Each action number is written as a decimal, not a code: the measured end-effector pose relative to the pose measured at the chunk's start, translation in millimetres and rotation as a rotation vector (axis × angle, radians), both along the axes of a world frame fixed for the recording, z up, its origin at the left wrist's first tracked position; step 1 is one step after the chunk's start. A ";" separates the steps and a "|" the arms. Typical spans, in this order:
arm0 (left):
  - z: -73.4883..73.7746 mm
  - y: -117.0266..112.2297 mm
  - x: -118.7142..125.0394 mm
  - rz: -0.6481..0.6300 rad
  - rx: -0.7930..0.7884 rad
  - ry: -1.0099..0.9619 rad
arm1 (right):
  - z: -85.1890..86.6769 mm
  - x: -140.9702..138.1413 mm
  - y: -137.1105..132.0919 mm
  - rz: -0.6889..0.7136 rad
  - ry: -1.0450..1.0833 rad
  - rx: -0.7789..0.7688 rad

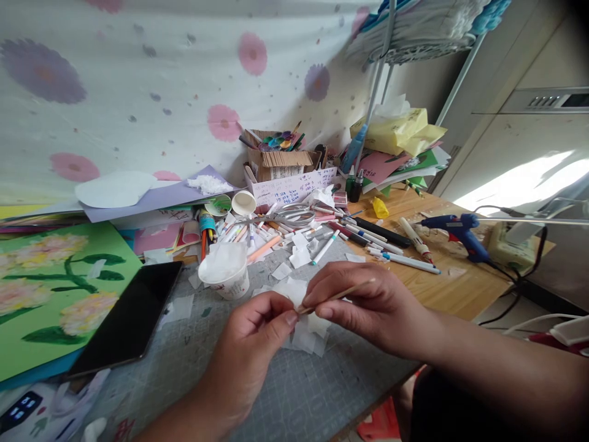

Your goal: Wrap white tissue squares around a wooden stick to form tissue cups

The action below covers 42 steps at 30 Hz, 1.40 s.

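Observation:
A thin wooden stick (352,290) slants between the thumb and fingers of my right hand (368,307), its lower end pointing left. That end meets the pinched thumb and index finger of my left hand (257,344). Whatever small thing lies between the left fingertips is hidden. Just behind and below the fingertips, several thin white paper pieces (309,339) are heaped on the grey cutting mat (294,393). To the left of the heap stands a white paper cup (225,273), with white paper at its top.
A black tablet (131,319) rests by a green flower picture (69,282) on the left. Many markers (326,247) are scattered behind the hands. A blue glue gun (460,233) with a cord lies at right. A cardboard box (280,161) of tools stands at the back.

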<state>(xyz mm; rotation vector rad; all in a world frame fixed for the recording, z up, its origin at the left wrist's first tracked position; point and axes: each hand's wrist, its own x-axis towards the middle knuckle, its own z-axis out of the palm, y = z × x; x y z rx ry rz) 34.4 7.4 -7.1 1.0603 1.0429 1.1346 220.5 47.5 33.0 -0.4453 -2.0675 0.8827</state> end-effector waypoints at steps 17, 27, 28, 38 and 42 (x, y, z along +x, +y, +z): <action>9.0 8.2 -2.8 0.114 0.071 0.564 | -9.1 32.8 33.8 -0.242 -0.227 -0.133; 5.5 15.6 -7.8 0.101 0.032 0.774 | -12.3 32.9 37.1 -0.216 -0.530 -0.040; 4.5 16.1 -8.4 0.116 0.040 0.773 | -12.4 32.5 37.1 -0.210 -0.523 -0.053; -7.3 3.3 -7.4 0.302 0.275 0.549 | -22.8 28.0 64.4 -0.467 -0.272 -0.073; -2.8 -4.7 -2.9 0.167 0.401 0.580 | -33.6 7.5 76.9 -0.390 -0.288 -0.057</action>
